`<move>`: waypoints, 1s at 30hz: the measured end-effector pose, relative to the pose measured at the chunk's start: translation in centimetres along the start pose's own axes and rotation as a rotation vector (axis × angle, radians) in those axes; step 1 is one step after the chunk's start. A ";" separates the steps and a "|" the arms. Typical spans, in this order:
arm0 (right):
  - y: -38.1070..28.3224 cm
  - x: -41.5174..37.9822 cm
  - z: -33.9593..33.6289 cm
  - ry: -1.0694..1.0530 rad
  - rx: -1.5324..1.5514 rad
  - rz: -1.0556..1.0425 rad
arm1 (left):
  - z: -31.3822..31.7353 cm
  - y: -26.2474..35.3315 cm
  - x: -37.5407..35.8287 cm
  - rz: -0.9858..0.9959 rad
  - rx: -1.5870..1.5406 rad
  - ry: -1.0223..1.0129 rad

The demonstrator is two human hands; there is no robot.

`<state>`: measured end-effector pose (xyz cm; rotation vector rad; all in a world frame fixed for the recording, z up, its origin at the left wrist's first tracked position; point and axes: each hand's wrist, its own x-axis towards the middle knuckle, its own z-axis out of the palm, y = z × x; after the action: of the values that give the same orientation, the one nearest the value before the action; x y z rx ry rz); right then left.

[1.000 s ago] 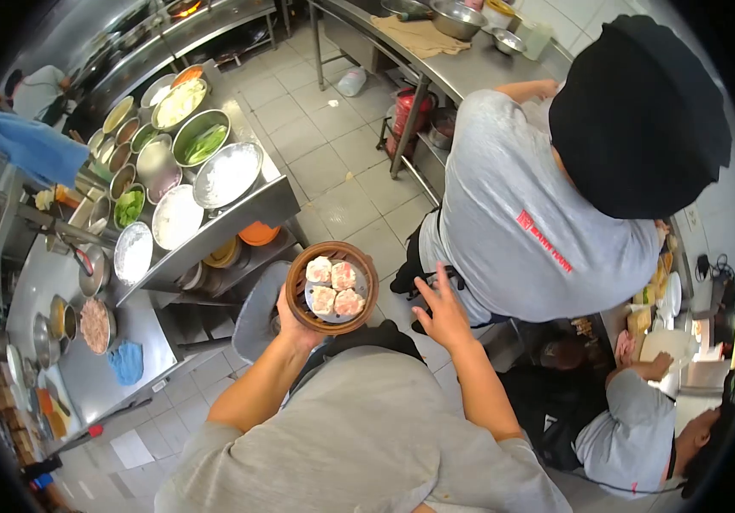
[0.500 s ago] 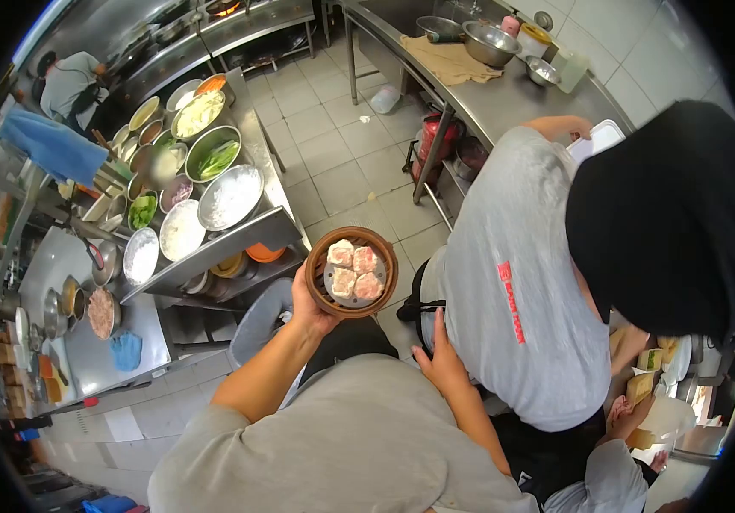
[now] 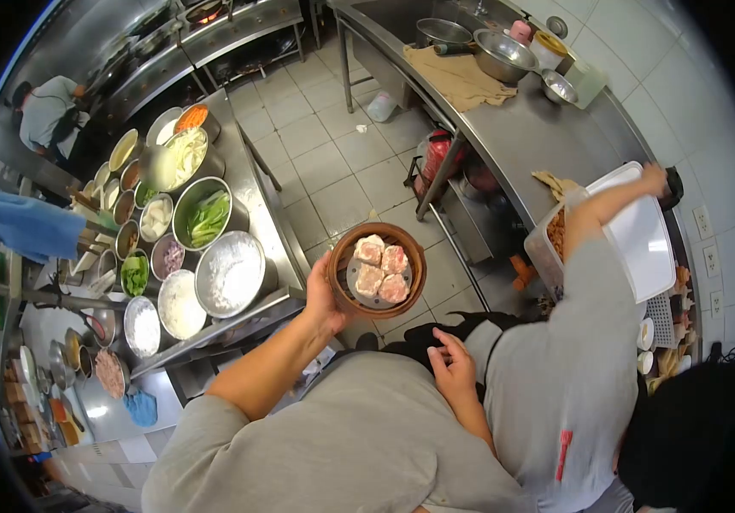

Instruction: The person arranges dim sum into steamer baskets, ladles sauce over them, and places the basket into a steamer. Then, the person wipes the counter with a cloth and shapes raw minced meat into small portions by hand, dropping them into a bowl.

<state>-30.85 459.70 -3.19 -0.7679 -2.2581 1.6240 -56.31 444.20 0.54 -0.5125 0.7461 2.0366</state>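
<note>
My left hand grips the left side of a round bamboo steamer basket, held level in front of my body. Inside it, several pale pink open-topped dumplings, like shumai, sit on a perforated liner. My right hand is held low by my waist, to the right of the basket. It is empty, its fingers slightly bent and apart, close to the grey shirt of a co-worker.
The co-worker's arm reaches over a white lid and a clear food container at the right counter. On the left stands a metal table with bowls of vegetables and white powder. Another person works at the far left. Tiled floor lies ahead.
The basket has shifted slightly right in view, still in my left hand. The co-worker has turned and moved toward the lower right, arm now stretched over the lid. My right hand's fingers have curled somewhat.
</note>
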 end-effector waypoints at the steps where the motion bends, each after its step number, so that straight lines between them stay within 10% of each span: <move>1: -0.6 1.2 -0.1 -0.021 0.019 0.018 | 0.8 1.2 0.8 -0.001 -0.004 -0.031; 9: -2.0 13.4 -2.0 -0.084 -0.364 0.135 | 6.1 11.9 6.0 -0.035 -0.128 -0.100; 18: -2.3 37.6 -2.6 -0.300 -0.684 0.122 | 8.8 23.3 16.5 0.363 -0.153 0.031; 30: -16.0 77.6 14.5 -0.745 -0.878 -0.558 | 9.4 38.9 29.1 0.667 -0.436 0.262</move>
<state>-106.52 487.12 -0.72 0.4539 -3.3097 0.6470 -105.28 451.24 2.02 -0.8777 0.6786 2.8208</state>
